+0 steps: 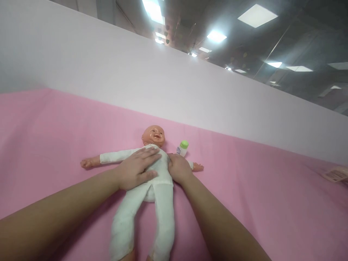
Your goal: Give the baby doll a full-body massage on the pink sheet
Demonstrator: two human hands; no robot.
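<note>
head view, looking down. plastic baby doll in a white cloth bodysuit (160,170) lies on its back on the pink cloth-covered surface (54,137), arms spread out to both sides, legs pointing toward the camera, head toward the white partition wall (108,69). left hand (137,166) rests flat on the doll's chest and belly, fingers (150,154) extended and slightly spread, palm down, not curled round anything. right hand (178,167) sits against the doll's side by its arm, fingers bent inward and touching the cloth; whether they pinch the fabric cannot be told. small white bottle w/ a green cap (182,148) stands just beside the doll's shoulder, close behind the right hand. pinkish ribbed object (337,174) at far right edge of the surface, well apart.
</note>
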